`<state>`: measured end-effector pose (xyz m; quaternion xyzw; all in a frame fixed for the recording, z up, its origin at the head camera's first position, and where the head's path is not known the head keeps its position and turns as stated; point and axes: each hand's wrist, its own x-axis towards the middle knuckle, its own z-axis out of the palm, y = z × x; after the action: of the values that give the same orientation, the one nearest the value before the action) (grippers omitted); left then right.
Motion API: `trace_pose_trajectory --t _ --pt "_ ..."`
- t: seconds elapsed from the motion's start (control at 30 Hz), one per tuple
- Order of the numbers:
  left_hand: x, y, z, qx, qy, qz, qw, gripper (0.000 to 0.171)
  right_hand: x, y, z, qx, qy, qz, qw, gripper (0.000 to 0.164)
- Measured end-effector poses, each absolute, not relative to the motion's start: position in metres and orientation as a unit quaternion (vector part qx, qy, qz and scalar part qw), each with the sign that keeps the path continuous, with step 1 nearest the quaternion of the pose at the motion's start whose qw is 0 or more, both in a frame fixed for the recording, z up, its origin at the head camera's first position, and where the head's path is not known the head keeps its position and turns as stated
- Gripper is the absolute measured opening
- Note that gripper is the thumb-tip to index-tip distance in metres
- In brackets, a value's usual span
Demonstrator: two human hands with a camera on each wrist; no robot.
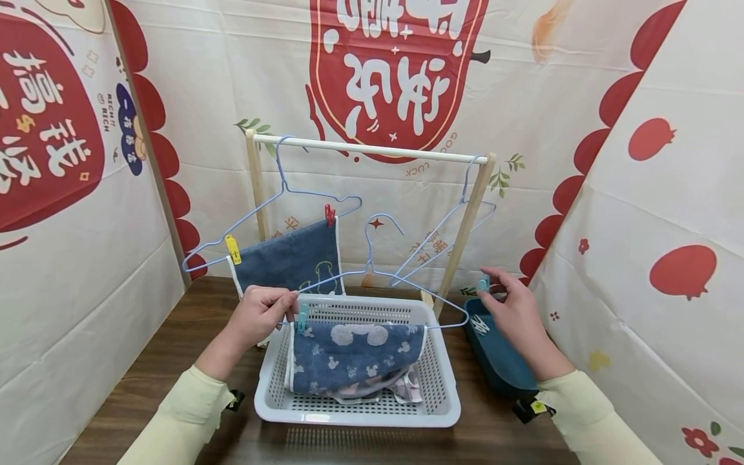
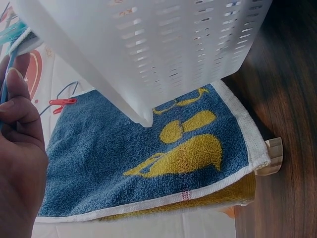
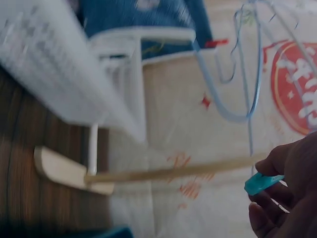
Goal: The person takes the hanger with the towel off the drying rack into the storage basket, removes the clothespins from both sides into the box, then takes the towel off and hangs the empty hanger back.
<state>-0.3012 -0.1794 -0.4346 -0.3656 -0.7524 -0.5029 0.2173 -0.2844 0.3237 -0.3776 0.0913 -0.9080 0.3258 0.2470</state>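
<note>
My left hand (image 1: 261, 318) pinches the left end of a blue wire hanger (image 1: 401, 274) above the white basket. Over the hanger's bottom bar hangs a dark blue towel (image 1: 360, 358) with pale mouse-head patterns. A teal clothespin (image 1: 301, 319) clips the towel's left corner, just beside my left fingers. Out to the right, my right hand (image 1: 514, 316) pinches another teal clothespin (image 3: 262, 183) between thumb and fingers, above the dark teal tray (image 1: 500, 355). No clip shows on the towel's right corner.
Behind stands a wooden rack with a white rod (image 1: 372, 149). On it hang an unladen hanger (image 1: 447, 226) and one bearing a blue towel (image 1: 290, 258) with red and yellow clips. More cloth lies in the white basket (image 1: 357, 418). White clothespins (image 1: 479, 325) lie in the tray.
</note>
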Motion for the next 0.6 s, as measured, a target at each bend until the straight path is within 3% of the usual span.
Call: trace_pose_trajectory --t 0.6 --pt "-0.304 -0.181 -0.436 -0.369 -0.753 -0.501 0.213 0.032 -0.341 0.374 -0.409 0.055 -0.969 0.213 0.108 0.049"
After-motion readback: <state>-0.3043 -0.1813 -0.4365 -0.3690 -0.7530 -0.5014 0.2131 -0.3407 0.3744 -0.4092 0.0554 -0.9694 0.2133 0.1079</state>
